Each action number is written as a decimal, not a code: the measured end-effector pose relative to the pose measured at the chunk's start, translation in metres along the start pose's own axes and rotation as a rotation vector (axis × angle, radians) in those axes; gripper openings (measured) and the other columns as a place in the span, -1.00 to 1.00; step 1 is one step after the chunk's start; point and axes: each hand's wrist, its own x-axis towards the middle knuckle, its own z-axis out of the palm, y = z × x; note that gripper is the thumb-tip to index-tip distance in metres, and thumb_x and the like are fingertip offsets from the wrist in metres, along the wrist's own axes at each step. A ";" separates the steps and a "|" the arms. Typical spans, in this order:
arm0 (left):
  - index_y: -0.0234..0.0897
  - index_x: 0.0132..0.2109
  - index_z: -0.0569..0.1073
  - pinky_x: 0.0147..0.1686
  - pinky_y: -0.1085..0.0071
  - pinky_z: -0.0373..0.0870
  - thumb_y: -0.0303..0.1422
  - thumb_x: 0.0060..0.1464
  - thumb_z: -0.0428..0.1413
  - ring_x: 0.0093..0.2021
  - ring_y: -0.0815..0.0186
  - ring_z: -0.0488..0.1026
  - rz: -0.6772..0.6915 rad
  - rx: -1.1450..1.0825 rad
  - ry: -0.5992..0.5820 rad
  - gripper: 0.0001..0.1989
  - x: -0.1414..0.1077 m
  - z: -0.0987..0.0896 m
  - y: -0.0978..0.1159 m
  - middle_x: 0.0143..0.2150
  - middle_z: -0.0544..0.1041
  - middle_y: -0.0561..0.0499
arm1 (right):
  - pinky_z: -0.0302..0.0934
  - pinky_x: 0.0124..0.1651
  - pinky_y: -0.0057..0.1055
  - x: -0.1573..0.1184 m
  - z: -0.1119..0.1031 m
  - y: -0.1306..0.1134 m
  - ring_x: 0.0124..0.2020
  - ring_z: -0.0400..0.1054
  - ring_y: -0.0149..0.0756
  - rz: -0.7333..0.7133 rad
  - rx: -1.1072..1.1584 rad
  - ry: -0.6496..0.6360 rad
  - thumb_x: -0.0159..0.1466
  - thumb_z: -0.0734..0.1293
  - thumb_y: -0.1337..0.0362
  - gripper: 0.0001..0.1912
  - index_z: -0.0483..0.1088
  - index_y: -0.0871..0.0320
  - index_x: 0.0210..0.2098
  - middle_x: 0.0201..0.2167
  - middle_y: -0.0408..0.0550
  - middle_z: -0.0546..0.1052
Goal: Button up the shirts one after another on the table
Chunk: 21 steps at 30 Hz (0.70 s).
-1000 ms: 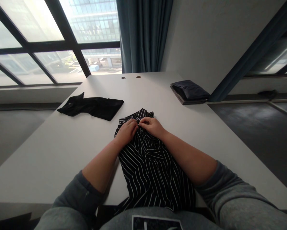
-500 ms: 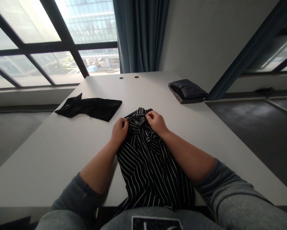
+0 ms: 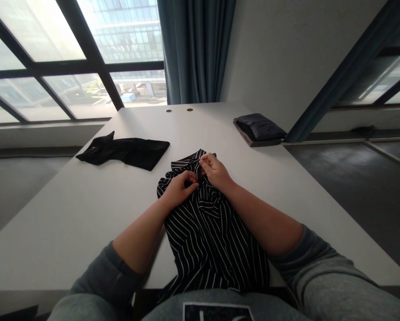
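A black shirt with white pinstripes [image 3: 213,240] lies bunched on the white table [image 3: 86,214], its collar end away from me. My left hand [image 3: 180,189] pinches the front of the shirt just below the collar. My right hand [image 3: 214,171] grips the fabric at the collar, with its fingertips close to those of my left hand. The small detail between my fingers is hidden. Both forearms rest over the shirt, and grey sleeves are pushed up to the elbows.
A folded black garment [image 3: 126,151] lies to the left of the shirt. A dark folded item on a grey folded cloth [image 3: 258,127] sits at the far right of the table. Two round holes [image 3: 179,109] mark the far end, near windows and a blue curtain [image 3: 195,49].
My hands have moved closer together at the shirt's front. My left hand has slid down from the collar's edge, and the dark inside of the collar no longer shows.
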 end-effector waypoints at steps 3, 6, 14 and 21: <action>-0.18 -0.12 0.47 -0.16 0.30 0.40 -0.27 0.21 0.20 -0.23 0.24 0.50 -0.097 0.023 0.016 -0.86 0.001 0.000 -0.003 -0.22 0.58 0.04 | 0.47 -0.18 -0.26 -0.007 0.000 -0.003 -0.27 0.49 -0.26 0.022 0.063 -0.074 0.40 0.30 -0.02 -0.73 0.27 0.03 -0.18 -0.31 -0.13 0.49; -0.20 -0.23 0.46 -0.25 0.32 0.34 -0.27 0.24 0.16 -0.31 0.25 0.45 -0.199 0.068 0.039 -0.88 0.003 0.000 -0.004 -0.31 0.55 0.06 | 0.45 -0.08 -0.24 -0.021 0.002 -0.010 -0.19 0.50 -0.25 -0.051 -0.091 -0.048 0.37 0.36 0.11 -0.80 0.32 0.05 -0.14 -0.21 -0.06 0.55; -0.22 -0.33 0.43 -0.27 0.38 0.30 -0.29 0.24 0.12 -0.33 0.30 0.41 -0.173 -0.025 0.018 -0.83 0.004 0.000 -0.001 -0.37 0.51 0.11 | 0.34 -0.22 -0.33 -0.041 0.008 -0.009 -0.34 0.47 -0.28 -0.082 -0.369 -0.063 0.28 0.45 0.29 -0.95 0.51 0.12 -0.28 -0.33 -0.08 0.60; -0.20 -0.28 0.47 -0.28 0.38 0.33 -0.23 0.21 0.18 -0.33 0.30 0.43 -0.199 -0.065 0.088 -0.85 0.003 0.001 0.002 -0.35 0.53 0.09 | 0.28 -0.23 -0.33 -0.041 0.008 -0.011 -0.36 0.47 -0.26 -0.133 -0.419 0.022 0.32 0.38 0.35 -0.87 0.55 0.09 -0.36 -0.41 -0.10 0.61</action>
